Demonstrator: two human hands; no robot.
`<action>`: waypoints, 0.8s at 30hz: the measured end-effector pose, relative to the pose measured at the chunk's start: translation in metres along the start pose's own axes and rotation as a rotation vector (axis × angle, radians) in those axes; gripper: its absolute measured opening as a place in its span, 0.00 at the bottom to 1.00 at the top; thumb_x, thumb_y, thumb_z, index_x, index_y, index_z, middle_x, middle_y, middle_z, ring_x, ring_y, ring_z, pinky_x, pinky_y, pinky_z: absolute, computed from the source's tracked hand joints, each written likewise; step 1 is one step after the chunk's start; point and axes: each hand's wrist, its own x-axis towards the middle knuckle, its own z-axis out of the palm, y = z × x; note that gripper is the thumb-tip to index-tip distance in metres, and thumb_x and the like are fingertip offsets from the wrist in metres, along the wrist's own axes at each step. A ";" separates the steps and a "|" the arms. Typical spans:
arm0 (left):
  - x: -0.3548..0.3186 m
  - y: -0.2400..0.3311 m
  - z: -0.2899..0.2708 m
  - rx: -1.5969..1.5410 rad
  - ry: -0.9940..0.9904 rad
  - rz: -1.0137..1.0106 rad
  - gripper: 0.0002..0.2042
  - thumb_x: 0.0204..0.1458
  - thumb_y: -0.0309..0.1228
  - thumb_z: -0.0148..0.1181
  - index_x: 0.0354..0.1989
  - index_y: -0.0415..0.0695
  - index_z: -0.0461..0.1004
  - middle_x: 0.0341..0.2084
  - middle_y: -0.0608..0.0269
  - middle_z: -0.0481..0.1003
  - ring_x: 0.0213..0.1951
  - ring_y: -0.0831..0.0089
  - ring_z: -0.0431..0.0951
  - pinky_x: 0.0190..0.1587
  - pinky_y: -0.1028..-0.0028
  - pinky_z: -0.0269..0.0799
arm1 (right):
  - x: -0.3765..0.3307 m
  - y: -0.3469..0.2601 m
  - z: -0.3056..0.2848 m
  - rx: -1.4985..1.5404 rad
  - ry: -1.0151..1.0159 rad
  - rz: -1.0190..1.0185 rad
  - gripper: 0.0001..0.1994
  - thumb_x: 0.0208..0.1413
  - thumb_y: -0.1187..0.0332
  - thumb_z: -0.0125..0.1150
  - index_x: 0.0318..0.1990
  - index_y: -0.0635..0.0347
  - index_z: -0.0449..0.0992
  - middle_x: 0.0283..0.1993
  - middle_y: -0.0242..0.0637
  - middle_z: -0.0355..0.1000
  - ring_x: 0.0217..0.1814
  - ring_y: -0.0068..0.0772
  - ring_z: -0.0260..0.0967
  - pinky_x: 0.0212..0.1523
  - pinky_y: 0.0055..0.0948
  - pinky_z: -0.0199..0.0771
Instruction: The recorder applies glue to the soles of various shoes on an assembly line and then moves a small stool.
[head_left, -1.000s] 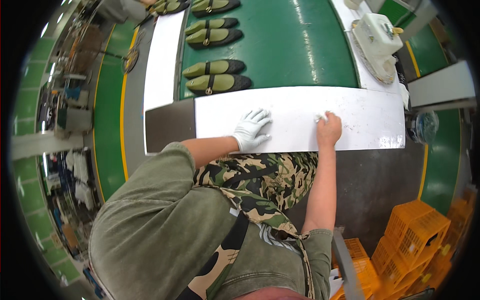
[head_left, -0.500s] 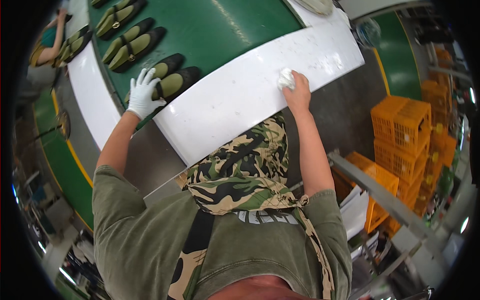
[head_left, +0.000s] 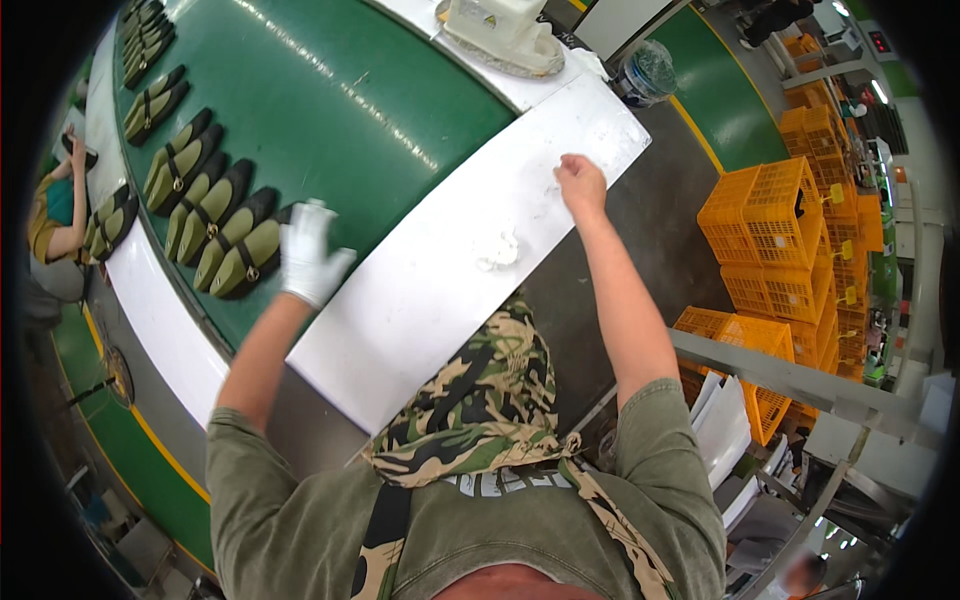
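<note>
My left hand (head_left: pixel 313 258), in a white glove, has its fingers stretched and thumb apart. It hovers at the green belt (head_left: pixel 400 130), right beside the nearest pair of flat shoes (head_left: pixel 238 258), covering part of a dark toe. These shoes have olive insoles, black toes and a black strap with a gold-coloured buckle. Bare and curled closed, my right hand (head_left: pixel 583 188) is over the far part of the white tabletop (head_left: pixel 400 320); whether its fingers hold anything small is hidden. A crumpled white wad (head_left: pixel 497 250), like cloth or tissue, lies on the tabletop between my hands.
More shoe pairs (head_left: pixel 150 105) line the belt's left side. Across it, another person's arm (head_left: pixel 72 215) is near shoes on a white ledge. A white machine (head_left: pixel 495 35) and a clear plastic container (head_left: pixel 645 75) stand beyond the tabletop. Orange crates (head_left: pixel 765 230) are stacked at right.
My right hand has let go of the white wad and moved away from it. My left hand has come off the nearest shoes. The view has turned, showing more of the belt.
</note>
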 end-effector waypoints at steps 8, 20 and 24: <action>0.044 0.075 0.084 -0.051 -0.290 -0.065 0.33 0.52 0.48 0.62 0.62 0.41 0.64 0.69 0.48 0.56 0.72 0.49 0.51 0.70 0.48 0.46 | 0.198 0.010 0.015 0.374 0.126 0.296 0.07 0.47 0.69 0.65 0.32 0.61 0.84 0.26 0.36 0.79 0.25 0.31 0.77 0.32 0.30 0.76; 0.064 0.084 0.083 -0.072 -0.343 -0.152 0.32 0.51 0.45 0.63 0.61 0.40 0.64 0.68 0.46 0.57 0.72 0.47 0.51 0.70 0.46 0.46 | 0.312 0.020 0.067 0.338 -0.096 0.565 0.01 0.49 0.74 0.67 0.28 0.60 0.81 0.23 0.31 0.74 0.19 0.22 0.66 0.18 0.28 0.64; 0.066 0.083 0.084 -0.063 -0.350 -0.147 0.32 0.51 0.45 0.63 0.61 0.39 0.64 0.68 0.45 0.58 0.72 0.47 0.52 0.70 0.45 0.45 | 0.315 0.018 0.065 0.385 -0.109 0.603 0.03 0.49 0.75 0.67 0.26 0.60 0.79 0.23 0.30 0.72 0.18 0.21 0.65 0.19 0.27 0.65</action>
